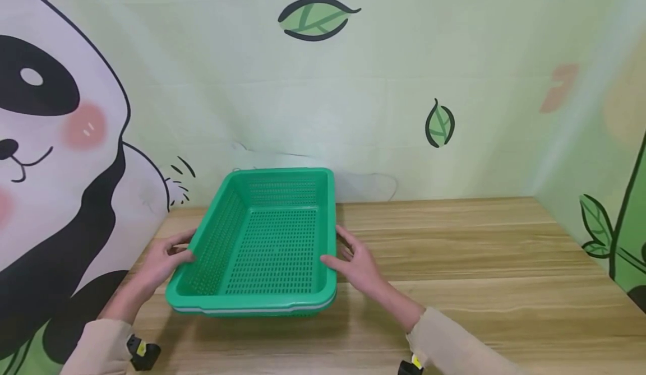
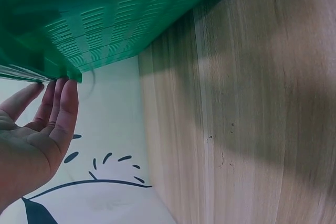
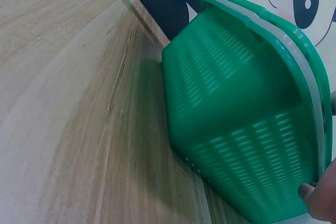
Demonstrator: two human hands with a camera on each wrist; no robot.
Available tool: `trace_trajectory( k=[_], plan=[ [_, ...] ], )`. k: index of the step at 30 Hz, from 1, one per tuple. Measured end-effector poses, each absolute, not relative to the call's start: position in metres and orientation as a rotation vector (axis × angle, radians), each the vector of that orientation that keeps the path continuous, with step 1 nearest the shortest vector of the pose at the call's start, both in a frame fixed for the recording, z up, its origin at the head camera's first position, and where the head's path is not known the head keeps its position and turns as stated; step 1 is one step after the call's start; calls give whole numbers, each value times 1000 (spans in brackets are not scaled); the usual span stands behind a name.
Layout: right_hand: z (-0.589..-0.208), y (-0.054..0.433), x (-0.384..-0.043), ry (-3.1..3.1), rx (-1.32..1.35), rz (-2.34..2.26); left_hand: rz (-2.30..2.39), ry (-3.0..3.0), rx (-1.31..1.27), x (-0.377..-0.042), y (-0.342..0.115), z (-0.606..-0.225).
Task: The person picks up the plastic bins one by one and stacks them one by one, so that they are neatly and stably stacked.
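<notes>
A stack of nested rectangular plastic baskets point(image 1: 275, 302) is between my hands, left of the table's middle. Its top basket is green with slotted walls and floor, and nothing lies inside. A pale rim point(image 3: 291, 40) shows between green rims in the right wrist view. My left hand point(image 1: 158, 262) grips the left rim, thumb on one side and fingers under the edge, as the left wrist view also shows. On the opposite side my right hand point(image 1: 360, 268) grips the right rim, thumb over the top. The stack's base is close over the table, casting a shadow.
The wood-grain table point(image 1: 454, 263) extends to the right of the baskets. Behind it hangs a pale green backdrop point(image 1: 383, 55) printed with leaves, with a large panda point(image 1: 106, 156) at the left. The backdrop also closes off the right side.
</notes>
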State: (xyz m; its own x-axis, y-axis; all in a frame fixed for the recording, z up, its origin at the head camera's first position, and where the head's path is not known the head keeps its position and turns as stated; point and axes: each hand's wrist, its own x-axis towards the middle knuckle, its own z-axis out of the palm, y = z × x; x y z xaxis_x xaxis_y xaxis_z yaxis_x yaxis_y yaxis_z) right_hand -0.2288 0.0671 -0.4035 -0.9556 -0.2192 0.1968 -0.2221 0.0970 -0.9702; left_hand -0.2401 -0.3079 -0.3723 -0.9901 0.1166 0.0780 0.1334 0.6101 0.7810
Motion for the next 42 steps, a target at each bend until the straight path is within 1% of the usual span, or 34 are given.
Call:
trace_trajectory(
  k=[19, 42],
  plan=[
    [-400, 70, -226, -2345, 418, 2058, -1393, -2803, -208, -239, -303, -373],
    [-405, 96, -223, -2336, 420, 2042, -1545, -2774, -280, -237, -283, -377]
  ],
)
